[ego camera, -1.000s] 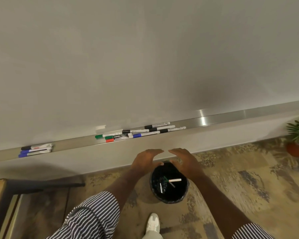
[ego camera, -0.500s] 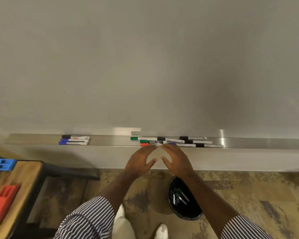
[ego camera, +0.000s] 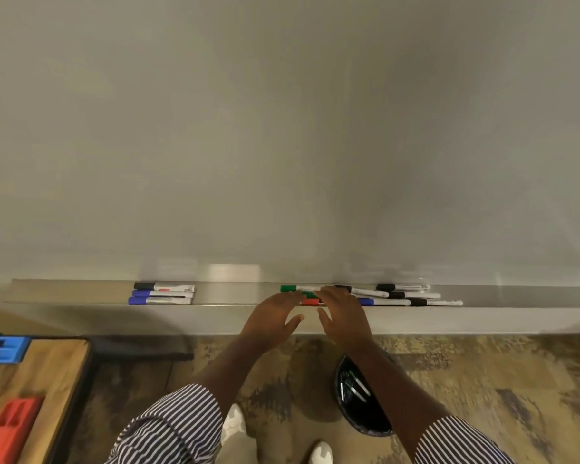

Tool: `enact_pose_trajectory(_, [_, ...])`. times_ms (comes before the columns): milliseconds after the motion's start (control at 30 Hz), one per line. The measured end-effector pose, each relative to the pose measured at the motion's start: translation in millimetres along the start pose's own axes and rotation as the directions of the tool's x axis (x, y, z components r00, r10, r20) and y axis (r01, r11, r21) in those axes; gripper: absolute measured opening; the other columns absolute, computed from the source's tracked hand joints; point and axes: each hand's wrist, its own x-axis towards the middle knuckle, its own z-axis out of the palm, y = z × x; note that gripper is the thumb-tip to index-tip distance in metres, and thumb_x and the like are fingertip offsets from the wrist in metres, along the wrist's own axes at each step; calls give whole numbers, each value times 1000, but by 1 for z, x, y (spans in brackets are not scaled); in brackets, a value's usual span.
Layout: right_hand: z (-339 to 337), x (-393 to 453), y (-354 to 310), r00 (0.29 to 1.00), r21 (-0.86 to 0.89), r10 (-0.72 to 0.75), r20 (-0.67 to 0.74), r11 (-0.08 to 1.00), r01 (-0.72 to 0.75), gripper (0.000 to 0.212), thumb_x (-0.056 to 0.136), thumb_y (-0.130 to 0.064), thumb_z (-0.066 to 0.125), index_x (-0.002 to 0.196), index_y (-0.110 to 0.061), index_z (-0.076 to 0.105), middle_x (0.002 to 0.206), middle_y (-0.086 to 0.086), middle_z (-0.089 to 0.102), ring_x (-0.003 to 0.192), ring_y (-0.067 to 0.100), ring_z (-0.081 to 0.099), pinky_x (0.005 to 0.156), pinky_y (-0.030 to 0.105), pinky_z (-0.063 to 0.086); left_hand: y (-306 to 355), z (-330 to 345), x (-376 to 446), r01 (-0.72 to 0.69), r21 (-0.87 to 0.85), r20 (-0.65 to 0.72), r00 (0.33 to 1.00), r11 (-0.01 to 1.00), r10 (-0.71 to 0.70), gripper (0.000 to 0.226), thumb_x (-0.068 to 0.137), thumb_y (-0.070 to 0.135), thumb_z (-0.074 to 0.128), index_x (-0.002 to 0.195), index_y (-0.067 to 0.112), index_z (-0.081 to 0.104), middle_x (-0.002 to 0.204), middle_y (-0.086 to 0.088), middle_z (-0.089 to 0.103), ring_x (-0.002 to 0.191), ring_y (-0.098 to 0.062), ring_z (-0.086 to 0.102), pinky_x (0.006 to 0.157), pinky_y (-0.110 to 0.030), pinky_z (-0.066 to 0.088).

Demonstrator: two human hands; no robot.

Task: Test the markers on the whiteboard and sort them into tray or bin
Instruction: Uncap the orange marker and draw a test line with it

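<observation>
At lower centre, the left hand and right hand are held with fingers spread, empty, over capped markers on the long metal tray; label print seems too blurred to read.

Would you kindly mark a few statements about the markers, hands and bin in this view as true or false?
1. Both hands, left hand and right hand, reach toward the mixed markers on the tray. True.
2. The left hand grips a blue marker. False: its fingers are straight and hold nothing.
3. Three markers lie apart at the tray's left. True.
4. The bin on the floor is empty. False: markers lie inside it.
5. The whiteboard carries bold test marks. False: no marks show.
</observation>
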Motion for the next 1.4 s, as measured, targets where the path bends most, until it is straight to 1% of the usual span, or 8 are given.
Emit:
enact_pose_trajectory(200, [5,1,26,998,-62,57,26,997,-55,33,81,-21,83,112,-16,73,113,6,71,104,30,68,90,44,56,4,4,24,61,61,-35,998,996,-59,33,99,35,60,129,24,65,128,0,69,116,-21,63,99,-32,49])
enact_pose_trajectory(533, [3,13,37,992,-93,-46,115,994,57,42,67,-9,93,105,-15,76,104,7,72,98,30,70,83,44,59,15,20,42,58,200,-4,998,978,-58,29,89,35,75,114,21,73,119,-2,71,107,-24,66,96,-36,49])
enact_pose_trajectory(800, [0,16,38,992,31,-44,118,999,40,25,94,-12,67,119,-18,70,122,4,67,118,25,58,103,40,43,16,21,41,49,229,-22,999,972,-45,31,69,22,92,92,16,72,99,-6,70,80,-25,70,70,-35,61])
enact_pose_trajectory(933, [-1,12,34,997,110,-71,17,992,68,21,95,-17,58,109,-17,73,111,4,71,107,27,64,92,36,42,13,15,36,16,168,-104,995,986,2,21,77,19,86,91,14,71,94,-5,71,77,-24,70,65,-33,61])
enact_pose_trajectory(1033, [-5,12,24,1000,245,-13,-14,969,16,26,98,-20,52,112,-15,73,113,2,71,109,23,62,97,34,44,12,3,31,36,93,-170,985,995,-20,15,87,23,78,98,15,72,94,-4,73,78,-23,69,69,-32,58])
enact_pose_trajectory(1167, [-22,16,5,994,496,113,-8,863,-94,14,98,-14,65,107,-20,74,103,-8,72,100,11,64,90,23,49,6,-20,26,95,-104,-139,984,990,-109,19,95,29,68,112,22,65,110,5,67,92,-15,63,79,-19,50])
enact_pose_trajectory(1267, [-51,26,-14,967,696,230,111,676,-241,14,91,-7,73,91,-21,76,85,-12,75,83,7,69,74,17,54,2,-47,19,67,-217,-113,989,974,-93,26,92,28,72,117,24,63,111,10,64,79,-6,57,71,-6,39])
enact_pose_trajectory(1400, [-89,37,-42,950,798,208,234,517,-310,13,88,0,75,87,-13,74,76,-3,76,58,8,66,54,18,51,-2,-79,4,3,-364,-163,984,932,-67,18,91,27,74,108,28,66,102,16,63,63,-8,51,59,-12,39])
